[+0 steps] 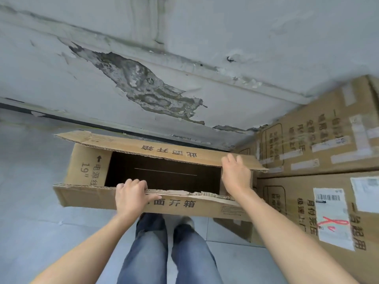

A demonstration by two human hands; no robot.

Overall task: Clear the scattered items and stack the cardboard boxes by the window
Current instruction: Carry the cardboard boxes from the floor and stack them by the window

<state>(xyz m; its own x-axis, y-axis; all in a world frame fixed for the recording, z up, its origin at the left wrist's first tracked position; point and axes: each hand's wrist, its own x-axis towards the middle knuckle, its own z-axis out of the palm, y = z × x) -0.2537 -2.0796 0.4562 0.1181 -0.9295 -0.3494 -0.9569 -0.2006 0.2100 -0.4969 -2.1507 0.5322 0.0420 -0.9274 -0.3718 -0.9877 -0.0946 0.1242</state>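
Note:
An open cardboard box with printed characters stands on the floor in front of me, its top flaps spread and its dark inside showing. My left hand grips the near flap, fingers curled over its torn edge. My right hand reaches across the opening and rests on the far flap near its right end, fingers fairly straight. Two large taped cardboard boxes lie against the wall at the right, one behind the other, which carries shipping labels and a red scribble.
A wall with peeling, damaged plaster rises right behind the boxes, with a dark strip at its base. The floor is grey tile. My legs in blue jeans stand just behind the open box.

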